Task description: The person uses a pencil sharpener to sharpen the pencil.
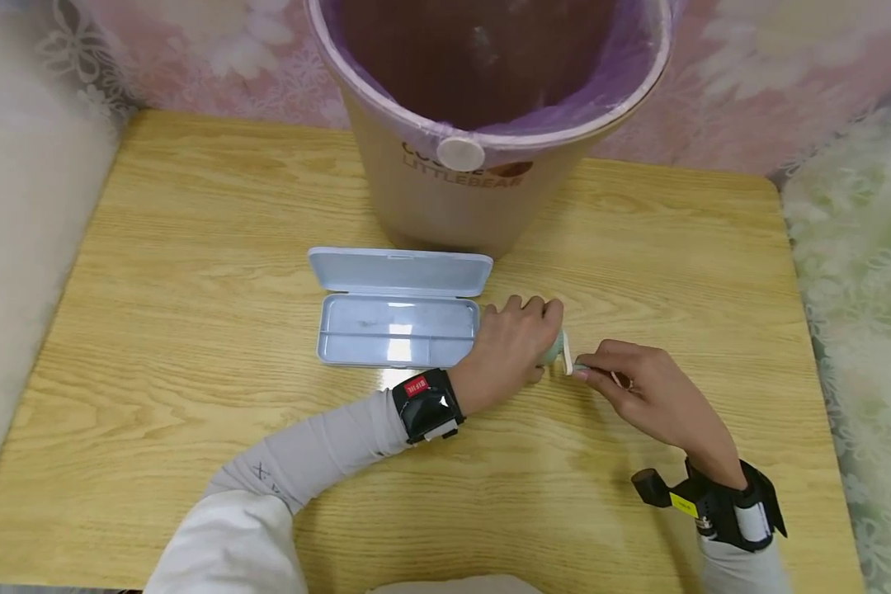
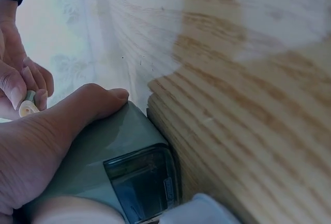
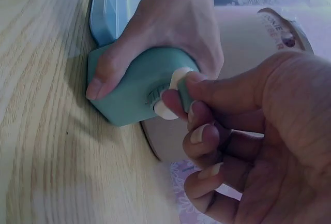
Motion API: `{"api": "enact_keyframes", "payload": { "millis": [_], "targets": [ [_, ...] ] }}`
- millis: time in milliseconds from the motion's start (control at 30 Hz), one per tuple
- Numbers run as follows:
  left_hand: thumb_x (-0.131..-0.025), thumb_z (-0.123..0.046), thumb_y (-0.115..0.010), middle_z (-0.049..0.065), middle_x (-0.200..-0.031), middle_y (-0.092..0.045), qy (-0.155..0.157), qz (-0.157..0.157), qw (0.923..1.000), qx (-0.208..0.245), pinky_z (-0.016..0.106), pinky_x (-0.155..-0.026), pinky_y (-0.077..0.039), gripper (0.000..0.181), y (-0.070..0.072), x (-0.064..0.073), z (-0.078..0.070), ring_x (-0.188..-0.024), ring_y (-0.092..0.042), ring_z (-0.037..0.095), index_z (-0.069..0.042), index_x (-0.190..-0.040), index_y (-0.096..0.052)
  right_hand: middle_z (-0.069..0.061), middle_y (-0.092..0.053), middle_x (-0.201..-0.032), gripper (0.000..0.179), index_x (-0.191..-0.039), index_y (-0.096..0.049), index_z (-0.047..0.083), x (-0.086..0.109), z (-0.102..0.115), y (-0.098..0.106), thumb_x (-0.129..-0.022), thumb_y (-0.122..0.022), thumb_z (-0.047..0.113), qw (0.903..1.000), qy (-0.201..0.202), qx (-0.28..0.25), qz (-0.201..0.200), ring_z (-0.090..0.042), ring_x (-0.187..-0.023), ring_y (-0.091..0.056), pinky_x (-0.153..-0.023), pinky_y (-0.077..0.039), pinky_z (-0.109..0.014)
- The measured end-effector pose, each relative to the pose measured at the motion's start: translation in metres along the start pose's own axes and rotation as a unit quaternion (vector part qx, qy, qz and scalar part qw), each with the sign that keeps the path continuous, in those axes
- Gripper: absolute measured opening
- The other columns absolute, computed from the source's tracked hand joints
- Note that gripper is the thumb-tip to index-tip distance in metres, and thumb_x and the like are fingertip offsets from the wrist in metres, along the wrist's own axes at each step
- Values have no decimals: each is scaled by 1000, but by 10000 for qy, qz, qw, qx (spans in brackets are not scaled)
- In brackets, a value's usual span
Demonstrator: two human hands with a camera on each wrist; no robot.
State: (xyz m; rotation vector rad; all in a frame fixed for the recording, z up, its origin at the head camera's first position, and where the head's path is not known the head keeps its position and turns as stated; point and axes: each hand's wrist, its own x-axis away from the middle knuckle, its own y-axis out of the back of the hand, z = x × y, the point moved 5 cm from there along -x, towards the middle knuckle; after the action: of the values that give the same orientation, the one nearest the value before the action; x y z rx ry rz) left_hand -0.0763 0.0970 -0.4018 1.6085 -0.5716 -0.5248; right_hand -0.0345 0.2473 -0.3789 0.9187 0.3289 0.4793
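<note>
Crank knob (image 3: 184, 94) nearest, at the green box's (image 3: 132, 92) 4 o'clock; we see the right hand (image 1: 642, 392) pinching it. Left hand (image 1: 516, 338) wraps over the box, which is on the table (image 1: 193, 371). For smooth cranking we'd press the box down, stop it twisting, turn even circles, ease off if it rocks. Open case (image 1: 374, 320) just beside at 9 o'clock, contact we can't tell; we'd avoid shoving it. Bin (image 1: 445, 210) farthest, 11 o'clock.

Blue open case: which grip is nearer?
Left. The left grip holds the green device beside the right end of the blue case; the right grip is farther right, pinching the crank handle.
</note>
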Motion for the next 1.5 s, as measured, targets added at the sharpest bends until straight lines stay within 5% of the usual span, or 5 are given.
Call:
{"api": "enact_keyframes", "payload": {
  "millis": [400,633,767,1000,1500],
  "targets": [
    [-81,-42,-85,-2,-98,-64,8,33,9999,-144,30,-64,-54,50,-1,-3,-3,-85,-63,15,-16,-108,-52,17,-47,-75,24,-100,-75,17,-5,1,11,-89,-71,-5,9995,189,1,-238,3,-63,-38,-57,-32,-14],
    [-92,-23,-70,-3,-91,-64,-40,-234,9991,-352,29,-60,-52,20,2,-1,-3,-77,-60,13,-16,-104,-56,10,-58,-81,24,-104,-76,12,-12,-7,12,-91,-68,-7,9976,6,-255,-646,2,-70,-47,-62,-37,-15],
    [-90,-26,-74,-2,-94,-65,-59,-214,9993,-308,31,-62,-54,28,3,-2,-3,-80,-62,14,-15,-107,-55,1,-66,-85,22,-106,-77,6,-19,-14,15,-92,-66,-8,9949,-160,-481,-867,-1,-73,-52,-66,-40,-15],
    [-83,-36,-82,-1,-99,-66,-84,-43,9996,-263,34,-68,-57,43,0,-3,-5,-86,-64,16,-15,-108,-54,1,-66,-83,19,-107,-77,11,-22,-22,19,-96,-66,1,9971,-271,-333,-626,-4,-67,-54,-58,-40,-18],
    [-82,-37,-84,-1,-100,-67,-84,-169,9996,-215,34,-68,-57,46,0,-2,-4,-86,-65,17,-14,-110,-55,-7,-72,-84,20,-113,-77,6,-30,-40,11,-99,-64,4,9927,-659,-778,-644,-10,-72,-64,-65,-48,-16]
  ]
}}
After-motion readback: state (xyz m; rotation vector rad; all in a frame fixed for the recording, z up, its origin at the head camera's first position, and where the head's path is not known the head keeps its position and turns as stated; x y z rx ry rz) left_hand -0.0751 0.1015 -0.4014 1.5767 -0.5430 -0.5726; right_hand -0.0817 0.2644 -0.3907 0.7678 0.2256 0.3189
